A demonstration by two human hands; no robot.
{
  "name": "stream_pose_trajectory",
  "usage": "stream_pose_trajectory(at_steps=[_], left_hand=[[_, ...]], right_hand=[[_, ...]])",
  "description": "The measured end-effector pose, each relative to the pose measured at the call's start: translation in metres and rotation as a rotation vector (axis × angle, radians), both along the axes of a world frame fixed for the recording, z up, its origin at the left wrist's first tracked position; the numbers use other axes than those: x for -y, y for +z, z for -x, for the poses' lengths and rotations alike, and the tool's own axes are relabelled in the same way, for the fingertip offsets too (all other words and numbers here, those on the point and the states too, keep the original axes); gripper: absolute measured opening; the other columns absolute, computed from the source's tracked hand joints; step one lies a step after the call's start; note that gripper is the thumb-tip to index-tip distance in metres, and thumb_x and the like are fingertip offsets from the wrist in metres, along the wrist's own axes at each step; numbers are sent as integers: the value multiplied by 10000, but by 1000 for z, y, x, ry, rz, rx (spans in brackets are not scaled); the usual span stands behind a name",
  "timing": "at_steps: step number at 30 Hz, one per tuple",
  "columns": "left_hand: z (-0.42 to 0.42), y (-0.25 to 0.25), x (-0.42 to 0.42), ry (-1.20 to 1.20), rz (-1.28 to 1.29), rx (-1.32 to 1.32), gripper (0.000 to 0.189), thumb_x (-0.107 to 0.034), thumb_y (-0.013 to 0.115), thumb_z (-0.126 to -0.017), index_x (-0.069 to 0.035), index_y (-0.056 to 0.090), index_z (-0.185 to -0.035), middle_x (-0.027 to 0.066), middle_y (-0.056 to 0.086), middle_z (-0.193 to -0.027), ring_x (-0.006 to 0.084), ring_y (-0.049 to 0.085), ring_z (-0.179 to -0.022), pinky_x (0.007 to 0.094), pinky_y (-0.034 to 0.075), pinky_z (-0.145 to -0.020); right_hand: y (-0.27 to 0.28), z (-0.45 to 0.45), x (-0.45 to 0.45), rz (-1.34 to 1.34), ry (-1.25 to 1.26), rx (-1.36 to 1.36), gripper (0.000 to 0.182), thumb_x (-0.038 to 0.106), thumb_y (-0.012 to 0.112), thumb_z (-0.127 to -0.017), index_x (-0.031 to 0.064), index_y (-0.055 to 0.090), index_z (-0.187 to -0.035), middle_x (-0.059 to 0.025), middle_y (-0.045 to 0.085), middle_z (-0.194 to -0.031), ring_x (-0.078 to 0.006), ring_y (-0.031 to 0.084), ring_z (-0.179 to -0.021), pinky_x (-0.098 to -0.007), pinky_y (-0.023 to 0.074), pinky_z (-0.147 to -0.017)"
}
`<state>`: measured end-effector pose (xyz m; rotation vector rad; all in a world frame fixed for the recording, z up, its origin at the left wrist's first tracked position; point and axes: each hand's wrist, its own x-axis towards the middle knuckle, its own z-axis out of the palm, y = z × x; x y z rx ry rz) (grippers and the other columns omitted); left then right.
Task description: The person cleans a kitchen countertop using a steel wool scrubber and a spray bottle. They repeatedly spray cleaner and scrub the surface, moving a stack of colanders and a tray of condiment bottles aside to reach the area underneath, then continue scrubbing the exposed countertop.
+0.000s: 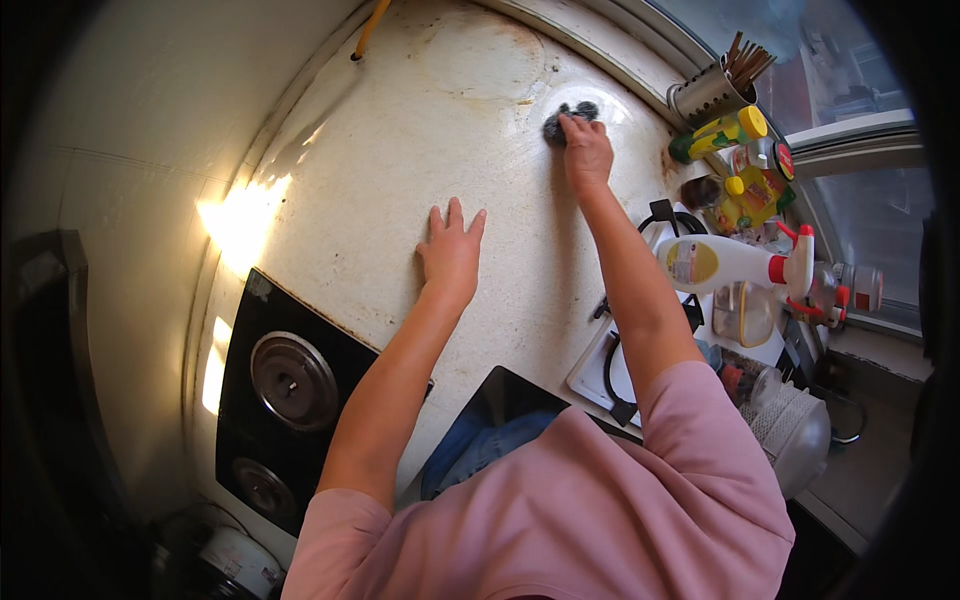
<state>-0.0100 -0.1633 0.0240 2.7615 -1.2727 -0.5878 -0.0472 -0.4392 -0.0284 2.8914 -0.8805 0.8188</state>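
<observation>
My right hand [588, 156] grips a dark grey scouring pad [556, 129], probably wire wool, pressed on the light countertop [420, 135] near its far right part. A wet, shiny patch lies around the pad. Flat on the same countertop, fingers spread and holding nothing, rests my left hand [452, 251]. Beyond both hands, a brownish ring-shaped stain [517, 52] marks the surface.
A black gas hob [300, 450] lies at the lower left. On the right stand a white spray bottle [720, 262], a yellow-capped bottle [720, 135], a perforated metal chopstick holder [709, 97], jars and white hob parts [596, 367]. A yellow hose [371, 28] enters the countertop at the back.
</observation>
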Motion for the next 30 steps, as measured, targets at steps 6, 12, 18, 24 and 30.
stream_pose_trajectory(at_steps=[6,12,18,24,30], left_hand=[[2,-4,6,6,-48,50,1059,-84,893,-562,-289,381,-1466,127,240,-1566,413,287,-1396,524,527,-890],[0,-2,4,19,-80,5,1025,-76,876,-608,-283,368,-1474,131,224,-1572,410,266,-1411,529,519,-905],[3,2,10,8,-90,22,973,-33,828,-656,-289,367,-1474,128,225,-1572,404,286,-1405,507,531,-888],[1,1,5,35,-111,25,997,-77,862,-631,-310,370,-1467,118,230,-1568,398,291,-1402,490,538,-897],[3,6,12,4,-111,14,1032,-82,881,-603,-308,366,-1468,108,214,-1578,393,274,-1409,498,534,-915]], right_hand=[[5,-25,-72,-28,86,-41,301,108,571,-822,186,676,-1093,-25,679,-1076,-272,610,-964,-344,542,-790],[5,25,-54,-111,109,-23,361,56,557,-818,185,680,-1132,-36,677,-1165,-268,613,-1012,-347,535,-850],[-1,30,-30,7,-156,65,280,79,552,-823,148,698,-1052,-54,694,-1004,-297,604,-905,-369,525,-782],[9,30,-107,27,245,-81,318,64,560,-818,108,642,-1122,-64,656,-1081,-263,620,-931,-341,547,-789],[7,70,-7,210,-281,-425,86,114,547,-848,77,614,-888,-91,655,-822,-242,638,-784,-371,490,-701]])
